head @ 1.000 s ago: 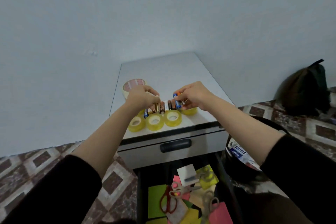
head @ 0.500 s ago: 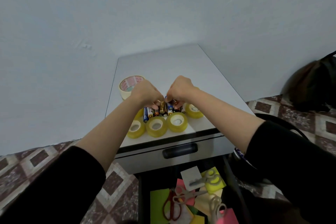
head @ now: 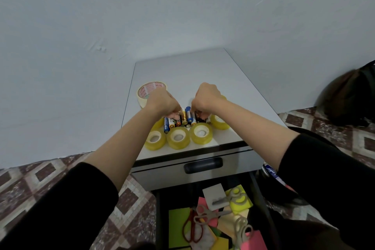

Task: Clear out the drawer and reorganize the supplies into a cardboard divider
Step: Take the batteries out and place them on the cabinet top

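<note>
Batteries (head: 188, 116) sit pinched by left hand (head: 162, 101) and right hand (head: 207, 97) (just behind tape rolls (head: 178, 138)).

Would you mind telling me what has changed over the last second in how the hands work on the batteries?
Both hands drew inward. The left hand and right hand were at opposite ends of the row of batteries; now they sit close together, fingers curled down on them. The yellowish tape rolls, the masking tape and the open drawer stayed as they were.
</note>
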A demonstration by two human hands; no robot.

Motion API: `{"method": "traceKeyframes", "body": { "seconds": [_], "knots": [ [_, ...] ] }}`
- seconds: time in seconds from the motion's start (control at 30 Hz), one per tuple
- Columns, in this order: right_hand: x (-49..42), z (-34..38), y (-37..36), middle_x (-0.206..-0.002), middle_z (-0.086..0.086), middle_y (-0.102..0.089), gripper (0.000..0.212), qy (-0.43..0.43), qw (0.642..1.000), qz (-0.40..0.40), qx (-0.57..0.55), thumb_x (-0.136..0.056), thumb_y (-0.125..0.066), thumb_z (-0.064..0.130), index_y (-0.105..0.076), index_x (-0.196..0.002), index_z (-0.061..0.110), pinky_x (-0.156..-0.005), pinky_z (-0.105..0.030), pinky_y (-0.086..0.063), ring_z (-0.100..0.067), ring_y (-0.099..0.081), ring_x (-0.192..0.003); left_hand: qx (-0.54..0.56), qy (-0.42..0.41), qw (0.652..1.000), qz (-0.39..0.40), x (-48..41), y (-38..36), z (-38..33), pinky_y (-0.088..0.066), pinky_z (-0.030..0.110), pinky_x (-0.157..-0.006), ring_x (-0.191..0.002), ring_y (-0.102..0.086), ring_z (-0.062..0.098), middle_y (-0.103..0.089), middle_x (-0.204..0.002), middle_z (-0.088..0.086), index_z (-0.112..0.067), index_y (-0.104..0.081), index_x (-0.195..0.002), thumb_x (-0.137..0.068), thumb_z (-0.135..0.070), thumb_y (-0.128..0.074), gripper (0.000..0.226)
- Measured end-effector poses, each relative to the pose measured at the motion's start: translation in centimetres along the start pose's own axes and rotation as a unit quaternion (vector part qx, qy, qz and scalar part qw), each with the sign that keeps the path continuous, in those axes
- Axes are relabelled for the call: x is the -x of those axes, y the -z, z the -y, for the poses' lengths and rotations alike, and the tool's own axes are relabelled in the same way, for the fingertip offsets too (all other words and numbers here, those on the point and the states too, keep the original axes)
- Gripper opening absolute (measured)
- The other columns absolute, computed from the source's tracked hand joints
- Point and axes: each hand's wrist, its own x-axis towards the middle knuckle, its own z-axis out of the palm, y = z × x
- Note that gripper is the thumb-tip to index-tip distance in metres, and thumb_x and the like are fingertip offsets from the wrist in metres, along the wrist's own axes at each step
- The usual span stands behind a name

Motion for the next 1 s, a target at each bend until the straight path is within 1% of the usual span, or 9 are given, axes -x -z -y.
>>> {"method": "traceKeyframes", "body": {
  "seconds": [0.1,0.17,0.23,0.37,0.47,0.57,0.67,0.87,1.0],
  "knots": [
    [0.0,0.2,0.1,-0.073,-0.014,-0.062,0.022,-0.011,1.0,0.012,-0.014,-0.084,-0.061,0.003,-0.051,-0.065,0.004,-0.05,-0.026,-0.053,-0.022,-0.059,-0.046,0.019,-0.003,1.0,-0.006,0.5,0.1,0.1,-0.053,0.041,-0.087,-0.072,-0.067,0.027,-0.066,-0.051,0.003,0.002,-0.065,-0.081,-0.08,-0.006,-0.067,0.008],
    [0.3,0.3,0.2,-0.079,-0.017,-0.066,0.019,-0.014,1.0,0.013,-0.023,-0.085,-0.058,0.0,-0.052,-0.067,0.002,-0.056,-0.03,-0.056,-0.028,-0.064,-0.054,0.04,-0.006,0.999,-0.018,0.9,0.2,0.3,-0.054,0.045,-0.086,-0.081,-0.069,0.034,-0.071,-0.075,0.019,0.013,-0.067,-0.089,-0.079,-0.002,-0.066,0.018],
    [0.7,0.3,0.5,-0.084,-0.021,-0.069,0.018,-0.012,0.999,0.008,-0.033,-0.085,-0.057,-0.001,-0.052,-0.067,0.001,-0.066,-0.035,-0.058,-0.034,-0.069,-0.068,0.059,-0.016,0.998,-0.019,1.6,0.4,0.4,-0.055,0.046,-0.083,-0.078,-0.069,0.034,-0.07,-0.083,0.024,0.015,-0.066,-0.089,-0.078,0.001,-0.064,0.018],
    [2.0,-0.3,1.4,-0.085,-0.023,-0.07,0.009,-0.015,0.998,-0.007,-0.067,-0.084,-0.054,-0.002,-0.058,-0.075,-0.001,-0.071,-0.039,-0.058,-0.036,-0.069,-0.069,0.104,-0.033,0.994,-0.018,3.9,0.6,0.5,-0.057,0.025,-0.057,-0.044,-0.063,0.012,-0.067,-0.075,0.017,0.003,-0.066,-0.073,-0.079,0.007,-0.062,0.008],
    [4.0,-1.1,2.2,-0.084,-0.024,-0.07,0.013,-0.014,0.996,-0.017,-0.081,-0.082,-0.054,-0.003,-0.065,-0.088,-0.005,-0.063,-0.034,-0.056,-0.029,-0.063,-0.054,0.148,-0.056,0.987,-0.019,6.2,0.2,0.9,-0.05,0.015,-0.044,-0.038,-0.058,0.008,-0.064,-0.068,0.011,-0.004,-0.063,-0.072,-0.083,0.003,-0.06,0.014],
    [7.3,-2.0,2.9,-0.074,-0.021,-0.066,0.008,-0.003,0.993,-0.009,-0.114,-0.082,-0.058,-0.002,-0.064,-0.077,-0.002,-0.049,-0.025,-0.048,-0.022,-0.055,-0.044,0.179,-0.075,0.981,-0.017,8.8,-0.6,1.5,-0.043,0.012,-0.041,-0.041,-0.057,0.007,-0.064,-0.069,0.01,-0.008,-0.063,-0.073,-0.085,-0.004,-0.062,0.013],
    [11.1,-3.4,2.5,-0.06,-0.008,-0.059,0.023,0.024,0.985,-0.009,-0.168,-0.083,-0.061,0.002,-0.056,-0.061,0.007,-0.036,-0.018,-0.039,-0.015,-0.051,-0.039,0.222,-0.082,0.972,-0.007,11.6,-2.1,2.5,-0.041,0.013,-0.043,-0.044,-0.056,0.005,-0.065,-0.067,0.005,-0.011,-0.062,-0.073,-0.086,-0.008,-0.063,0.014],
    [17.8,-7.6,-1.8,-0.058,-0.005,-0.057,0.022,0.045,0.978,0.054,-0.197,-0.085,-0.062,0.002,-0.06,-0.065,0.01,-0.034,-0.016,-0.037,-0.008,-0.049,-0.037,0.25,-0.07,0.964,0.056,17.0,-7.3,6.0,-0.041,0.012,-0.045,-0.045,-0.057,0.001,-0.065,-0.055,-0.007,-0.014,-0.064,-0.071,-0.088,-0.012,-0.062,0.017],
    [19.3,-11.1,-5.3,-0.056,-0.002,-0.056,0.03,0.027,0.983,0.075,-0.164,-0.085,-0.062,0.0,-0.055,-0.059,0.013,-0.035,-0.013,-0.037,0.0,-0.047,-0.031,0.225,-0.029,0.971,0.08,19.6,-11.2,9.2,-0.041,0.009,-0.046,-0.052,-0.059,0.005,-0.066,-0.066,-0.002,-0.015,-0.065,-0.073,-0.089,-0.012,-0.06,0.016]
  ]
}}
